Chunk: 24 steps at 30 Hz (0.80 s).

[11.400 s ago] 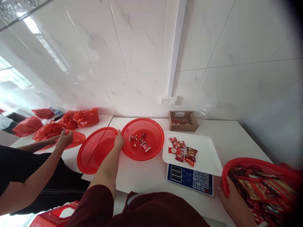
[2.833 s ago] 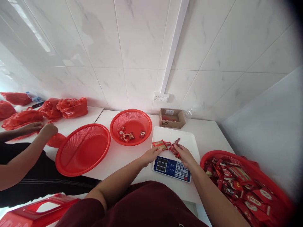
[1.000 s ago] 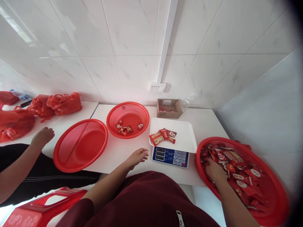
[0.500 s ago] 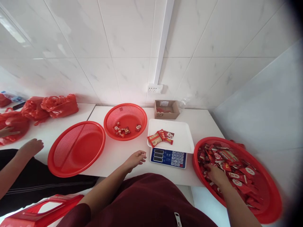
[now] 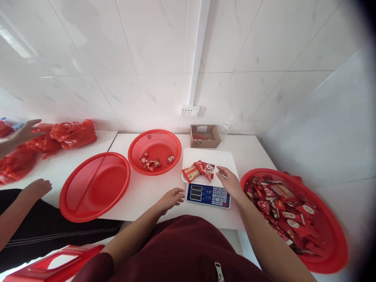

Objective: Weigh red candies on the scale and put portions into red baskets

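Observation:
My right hand [image 5: 229, 182] reaches over the front right of the white weighing pan [image 5: 226, 158], its fingers stretched towards several wrapped snacks. No item shows clearly in those fingers. On the pan lie a red-edged snack packet with a beige middle [image 5: 191, 172] and smaller red packets [image 5: 202, 167], close together at the left. My left hand [image 5: 171, 199] hovers at the left front corner of the digital scale [image 5: 208, 195], fingers loosely bent and holding nothing. To my right, a red basket [image 5: 337, 250] holds many red-wrapped snacks [image 5: 289, 215].
A red basket [image 5: 173, 138] with a few small sweets stands behind a second red basket [image 5: 96, 188]. A cardboard box [image 5: 205, 143] sits by the wall. At left are red plastic bags [image 5: 78, 135] and a co-worker's hands [image 5: 37, 190]. A red stool [image 5: 58, 260] is below.
My right hand has come out of the full basket and moved left to the weighing pan. My left hand has barely moved. One co-worker's hand has lifted above the red bags.

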{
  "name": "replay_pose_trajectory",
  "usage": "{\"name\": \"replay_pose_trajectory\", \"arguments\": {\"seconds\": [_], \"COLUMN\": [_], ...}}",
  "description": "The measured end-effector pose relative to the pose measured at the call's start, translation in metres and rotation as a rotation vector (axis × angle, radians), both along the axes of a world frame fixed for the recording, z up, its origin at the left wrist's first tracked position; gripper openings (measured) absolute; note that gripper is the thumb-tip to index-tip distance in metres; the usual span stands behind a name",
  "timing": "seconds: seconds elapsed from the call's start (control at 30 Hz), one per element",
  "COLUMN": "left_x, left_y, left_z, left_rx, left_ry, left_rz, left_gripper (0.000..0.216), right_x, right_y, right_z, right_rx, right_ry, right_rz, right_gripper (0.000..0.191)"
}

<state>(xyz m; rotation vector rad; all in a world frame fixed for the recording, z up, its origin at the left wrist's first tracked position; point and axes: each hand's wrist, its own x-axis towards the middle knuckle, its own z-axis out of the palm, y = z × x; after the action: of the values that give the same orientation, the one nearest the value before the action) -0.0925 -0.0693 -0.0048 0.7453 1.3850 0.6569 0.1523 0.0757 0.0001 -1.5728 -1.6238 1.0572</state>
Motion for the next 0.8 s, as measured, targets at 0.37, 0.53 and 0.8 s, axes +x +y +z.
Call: {"name": "replay_pose_trajectory", "arguments": {"seconds": [0.37, 0.53, 0.8], "left_x": [-0.043, -0.093, -0.192], "left_y": [0.002, 0.015, 0.01], "left_z": [-0.008, 0.007, 0.021], "left_rx": [0.2, 0.484, 0.236], "left_ry": [0.396, 1.017, 1.542], "left_rz": [0.213, -0.016, -0.622], "left_gripper": [0.034, 0.046, 0.077], "right_x": [0.109, 0.11, 0.104], "right_y": [-0.06, -0.078, -0.076], "right_z": [-0.08, -0.097, -0.079], "right_rx": [0.19, 0.087, -0.069], "right_ry": [-0.588, -0.64, -0.708], "right_rz": [-0.087, -0.063, -0.066], "right_gripper": [0.056, 0.061, 0.061]}}
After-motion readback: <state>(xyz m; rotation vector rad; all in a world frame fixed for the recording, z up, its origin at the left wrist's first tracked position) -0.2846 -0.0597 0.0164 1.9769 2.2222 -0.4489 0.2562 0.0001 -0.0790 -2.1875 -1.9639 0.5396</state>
